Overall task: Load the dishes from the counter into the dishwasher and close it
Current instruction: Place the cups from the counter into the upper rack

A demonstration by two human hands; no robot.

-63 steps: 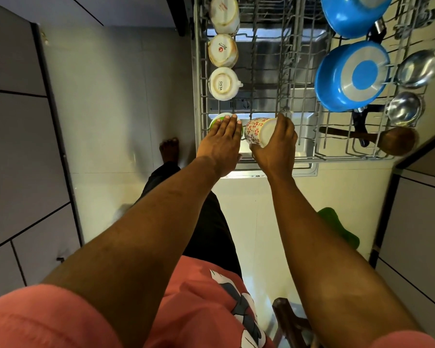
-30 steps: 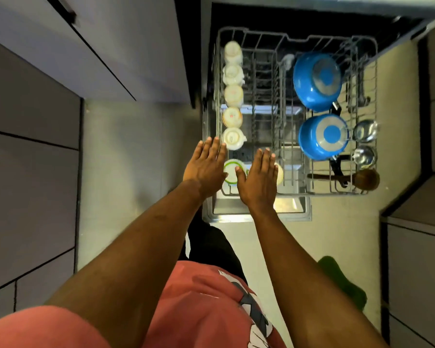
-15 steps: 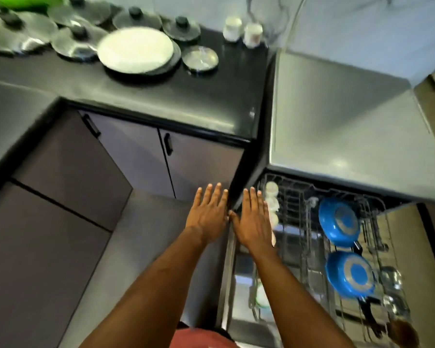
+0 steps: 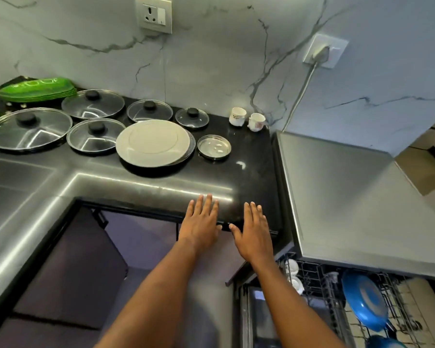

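My left hand [image 4: 201, 223] and my right hand [image 4: 253, 232] are both stretched out flat and hold nothing, over the front edge of the black counter [image 4: 251, 177]. On the counter stand two small white cups [image 4: 237, 116], a white plate [image 4: 152, 143], a small steel dish [image 4: 214, 147] and several glass lids [image 4: 93, 104]. The dishwasher rack [image 4: 324, 292] is pulled out at the lower right. It holds white cups [image 4: 293, 268] and a blue pan [image 4: 364, 302].
Green plates [image 4: 38, 90] are stacked at the far left of the counter. The dishwasher's grey top [image 4: 349, 197] lies right of the counter. A plug and cable [image 4: 320, 52] hang on the marble wall. Dark cabinet doors [image 4: 86, 259] stand below the counter.
My view has swung up from the rack to the counter. Both hands let go of the cups in the rack and have risen, flat, to the counter's edge.
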